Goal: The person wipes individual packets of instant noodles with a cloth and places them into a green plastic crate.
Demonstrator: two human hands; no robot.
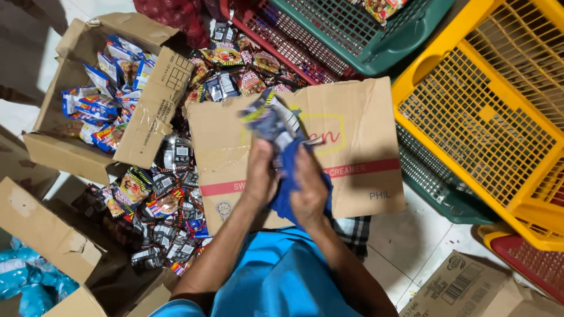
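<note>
Hands: left hand (pixel 259 174), right hand (pixel 308 189), each grip pinching blue packet strip (pixel 276 124) over flattened carton (pixel 352 147).

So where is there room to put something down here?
The flattened cardboard sheet is bare to the right of both hands, toward the yellow crate. A white floor tile patch lies free below it, beside the barcoded box. Left of the sheet it is crowded: the loose sachet pile and the open box of blue packets.

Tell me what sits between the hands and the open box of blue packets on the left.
Nothing blocks from above. Both hands, left hand and right hand, grip a blurred bunch of packets over the flattened cardboard. Toward the open box, only its folded-out flap and a loose pile of dark packets lie on the floor.
</note>
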